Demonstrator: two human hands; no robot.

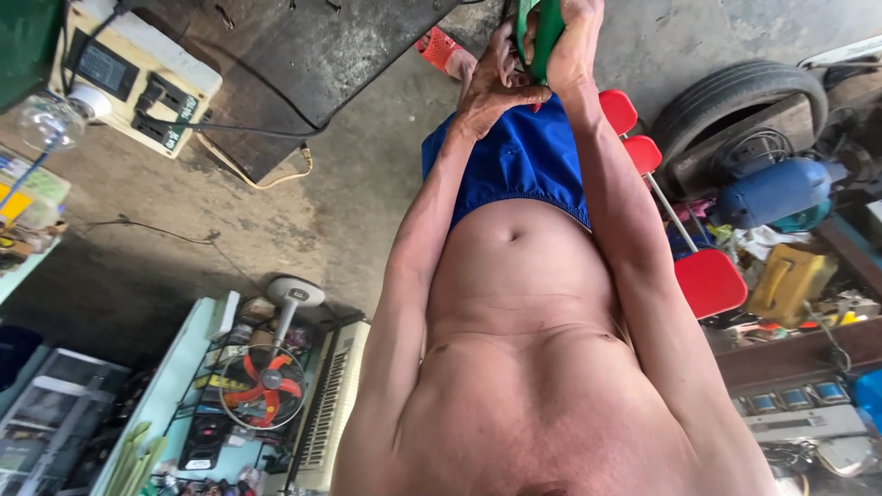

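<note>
Well left of the grip, a cream socket box (138, 83) sits on a dark board (303, 55), with bare concrete floor (303, 211) between. The left hand (491, 78) presses its fingers against a green object (544, 28). The right hand (571, 46) wraps around it, above the blue shorts (514, 165). The frame's top edge cuts the object off. Just right stand red stools (707, 280), then a tyre (735, 92).

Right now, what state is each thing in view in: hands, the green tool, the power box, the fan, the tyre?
Left hand: fingers closed against the green tool.
Right hand: wrapped around the green tool.
Green tool: held between both hands, mostly cut off by the frame edge.
Power box: black cable plugged in.
Fan: blades sharp, apparently not spinning.
Tyre: lying against the clutter.
</note>
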